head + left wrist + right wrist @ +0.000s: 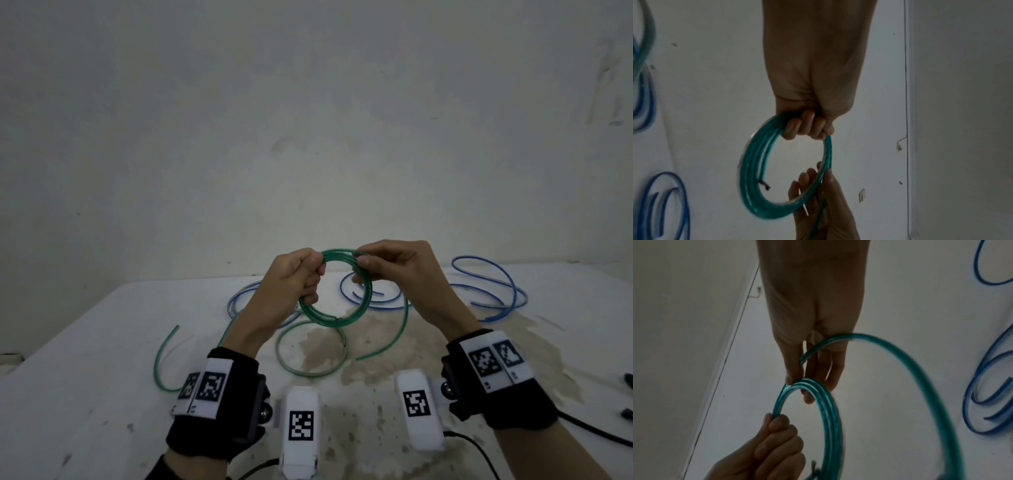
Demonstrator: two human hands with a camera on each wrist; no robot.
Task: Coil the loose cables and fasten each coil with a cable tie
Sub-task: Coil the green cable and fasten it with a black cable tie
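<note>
A green cable coil (pixel 329 323) of several turns hangs above the white table (pixel 102 342), held between both hands. My left hand (pixel 313 274) grips the coil's left side with curled fingers, seen close in the left wrist view (pixel 805 125). My right hand (pixel 363 267) pinches the coil's upper right between thumb and fingers (pixel 812 374). The uncoiled green tail (pixel 397 329) drops from the right hand and loops over the table. A short dark cable end (pixel 764 185) sticks out inside the coil (pixel 750 170). A blue cable (pixel 496 284) lies loose behind.
A brownish stain (pixel 370 346) covers the table's middle. Two small black pieces (pixel 627 380) lie at the right edge, too small to identify. A black cord (pixel 596 431) runs off to the right. A pale wall (pixel 308 137) stands right behind the table.
</note>
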